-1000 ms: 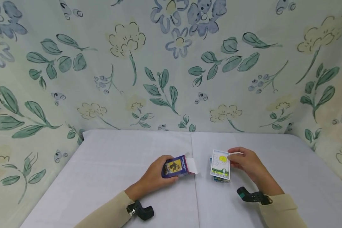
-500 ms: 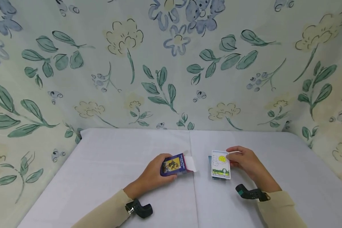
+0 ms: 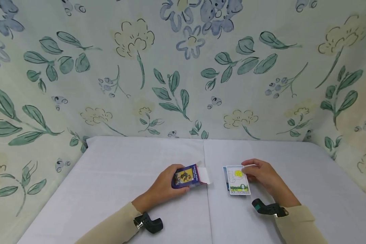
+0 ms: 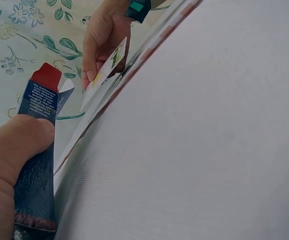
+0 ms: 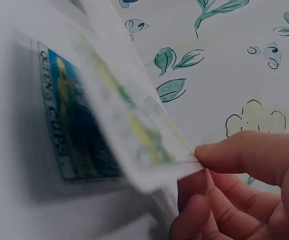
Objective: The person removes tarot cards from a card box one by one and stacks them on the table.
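Note:
My left hand [image 3: 158, 188] grips a dark blue tarot card box [image 3: 183, 177] with a yellow picture on its face. The box's white end flap [image 3: 204, 176] stands out toward the right. In the left wrist view, my thumb lies along the box's printed narrow side, below a red tab [image 4: 47, 76]. My right hand [image 3: 263, 174] pinches a white-bordered card [image 3: 238, 184] by its edge, with a yellow sun and green ground on it. Beneath it, mostly covered in the head view, lies a Queen of Cups card [image 5: 67, 115], its title readable in the right wrist view.
A white cloth [image 3: 134, 156] with a crease down its middle covers the table. Behind it hangs a floral curtain [image 3: 183, 67], which also closes in both sides. A black wrist camera [image 3: 147, 223] sits on the left wrist, another device [image 3: 269, 208] on the right.
The sun card in my right hand has shifted slightly toward me and to the right over the card beneath. My left hand and the box stay nearly still.

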Demonstrator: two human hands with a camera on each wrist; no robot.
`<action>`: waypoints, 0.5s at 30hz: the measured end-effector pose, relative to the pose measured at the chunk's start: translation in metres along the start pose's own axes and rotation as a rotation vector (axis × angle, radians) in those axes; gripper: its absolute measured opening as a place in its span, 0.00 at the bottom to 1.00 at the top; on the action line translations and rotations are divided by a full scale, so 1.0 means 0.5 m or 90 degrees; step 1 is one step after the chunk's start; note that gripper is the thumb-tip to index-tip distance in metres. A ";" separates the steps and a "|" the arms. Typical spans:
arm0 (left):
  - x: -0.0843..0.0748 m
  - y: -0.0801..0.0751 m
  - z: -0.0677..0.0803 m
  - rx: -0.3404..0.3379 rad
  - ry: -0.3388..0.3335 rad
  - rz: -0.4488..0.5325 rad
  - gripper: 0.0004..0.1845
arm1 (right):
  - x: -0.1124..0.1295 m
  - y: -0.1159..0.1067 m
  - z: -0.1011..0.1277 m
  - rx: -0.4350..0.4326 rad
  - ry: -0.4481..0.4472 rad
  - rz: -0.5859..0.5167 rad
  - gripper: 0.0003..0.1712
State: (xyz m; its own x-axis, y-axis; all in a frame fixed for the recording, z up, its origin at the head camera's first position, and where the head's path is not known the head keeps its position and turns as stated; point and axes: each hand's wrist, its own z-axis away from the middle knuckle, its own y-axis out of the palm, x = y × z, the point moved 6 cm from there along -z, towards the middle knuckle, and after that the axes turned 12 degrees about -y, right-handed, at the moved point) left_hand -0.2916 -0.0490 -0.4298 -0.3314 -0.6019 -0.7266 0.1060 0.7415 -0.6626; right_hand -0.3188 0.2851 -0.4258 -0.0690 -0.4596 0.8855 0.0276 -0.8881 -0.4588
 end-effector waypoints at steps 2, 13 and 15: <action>0.000 0.000 0.001 0.000 0.004 -0.001 0.38 | 0.000 0.001 0.002 -0.002 0.001 0.008 0.24; 0.004 0.004 0.001 -0.006 -0.003 -0.006 0.39 | 0.002 0.004 0.006 -0.053 -0.010 0.032 0.22; 0.003 0.007 0.001 -0.002 -0.005 -0.007 0.39 | -0.001 0.002 0.007 -0.063 -0.006 0.036 0.22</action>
State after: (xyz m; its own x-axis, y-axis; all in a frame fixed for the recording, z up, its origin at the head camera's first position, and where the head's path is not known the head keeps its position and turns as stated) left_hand -0.2914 -0.0474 -0.4330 -0.3255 -0.6123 -0.7205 0.0994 0.7356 -0.6701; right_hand -0.3150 0.2844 -0.4264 -0.0614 -0.5100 0.8580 -0.0670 -0.8556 -0.5133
